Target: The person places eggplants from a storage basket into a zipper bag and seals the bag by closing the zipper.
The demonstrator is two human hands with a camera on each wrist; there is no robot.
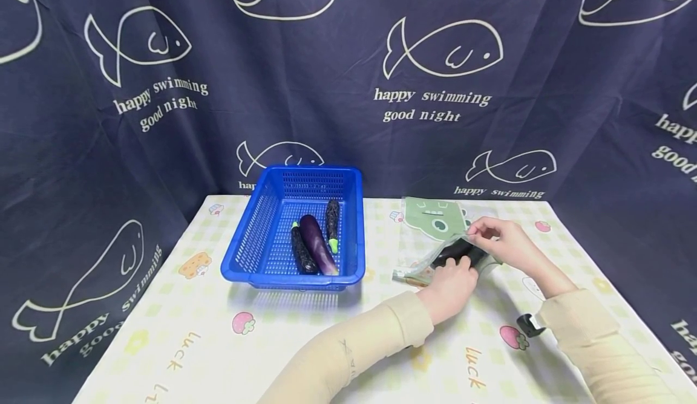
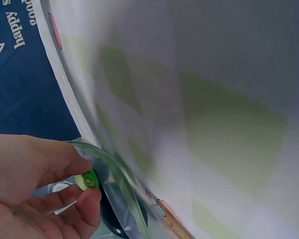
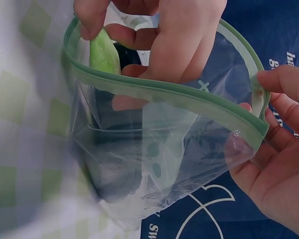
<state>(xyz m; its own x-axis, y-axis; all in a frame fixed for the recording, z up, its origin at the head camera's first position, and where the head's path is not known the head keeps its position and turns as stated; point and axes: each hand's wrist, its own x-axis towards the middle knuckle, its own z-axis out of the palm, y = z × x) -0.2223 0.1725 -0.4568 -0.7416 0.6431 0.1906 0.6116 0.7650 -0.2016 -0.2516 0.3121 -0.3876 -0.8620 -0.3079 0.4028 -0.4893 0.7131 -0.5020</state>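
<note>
A clear zip bag (image 1: 415,269) with a green rim stands open-mouthed at the table's right side. Inside it lies a dark eggplant (image 1: 456,251), seen through the plastic in the right wrist view. My left hand (image 1: 451,289) reaches into the mouth and pinches the eggplant's green stem (image 2: 89,179) between thumb and fingers. At the bag's far corner, my right hand (image 1: 503,244) grips the green rim (image 3: 189,94), thumb outside. Much of the eggplant's body is hidden behind the left hand.
Left of the bag, a blue plastic basket (image 1: 239,268) holds three eggplants: a smooth purple one (image 1: 316,241) between two dark wrinkled ones. Clear plastic with a green cartoon print (image 1: 432,216) lies behind my hands. A dark fish-patterned curtain (image 1: 337,89) hangs behind the table.
</note>
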